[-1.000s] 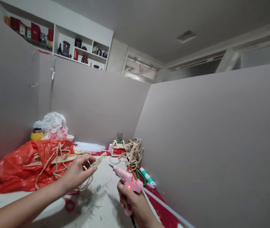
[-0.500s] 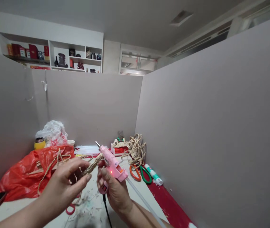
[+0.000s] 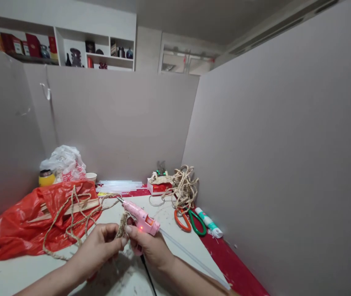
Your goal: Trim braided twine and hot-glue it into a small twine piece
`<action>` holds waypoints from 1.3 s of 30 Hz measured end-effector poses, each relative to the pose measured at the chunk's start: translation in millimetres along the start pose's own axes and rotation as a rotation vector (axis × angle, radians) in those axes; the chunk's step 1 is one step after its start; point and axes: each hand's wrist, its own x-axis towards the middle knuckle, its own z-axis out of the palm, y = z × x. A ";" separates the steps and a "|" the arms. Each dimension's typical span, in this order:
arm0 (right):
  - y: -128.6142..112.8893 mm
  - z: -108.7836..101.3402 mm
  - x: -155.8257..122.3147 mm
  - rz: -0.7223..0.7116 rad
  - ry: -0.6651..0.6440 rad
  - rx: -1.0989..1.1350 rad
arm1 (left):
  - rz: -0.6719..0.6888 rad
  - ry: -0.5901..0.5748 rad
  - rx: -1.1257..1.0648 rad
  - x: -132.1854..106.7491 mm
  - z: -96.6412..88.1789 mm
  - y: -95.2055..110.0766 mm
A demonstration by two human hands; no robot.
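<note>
My right hand (image 3: pixel 152 246) is wrapped round a pink hot glue gun (image 3: pixel 140 217), its metal nozzle pointing up and left and its red light on. A long clear glue stick (image 3: pixel 190 255) sticks out of its back end. Between the thumb and fingers of my left hand (image 3: pixel 101 243) is a piece of braided straw rope (image 3: pixel 122 224), close beside the gun. My right fingertips are at the braid too; whether they touch it I cannot tell. A loose length of the rope (image 3: pixel 78 238) trails over the table to the left.
A red plastic bag (image 3: pixel 18 220) with wooden strips (image 3: pixel 81 206) lies left. Clear glue sticks (image 3: pixel 118 186) lie at the back. Right are a rope heap (image 3: pixel 186 187), orange-handled scissors (image 3: pixel 182 221), a green handle (image 3: pixel 197 223) and a white-green roll (image 3: pixel 209 223). Grey partitions (image 3: pixel 116 119) enclose the table.
My hands have come closer together and lower, and the braid now stands more upright beside the glue gun. The view has tilted down a little, showing more rope on the left.
</note>
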 end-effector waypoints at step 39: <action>8.5 -7.2 -17.5 0.278 0.052 0.149 | -0.187 0.028 -0.549 -15.1 3.2 -13.0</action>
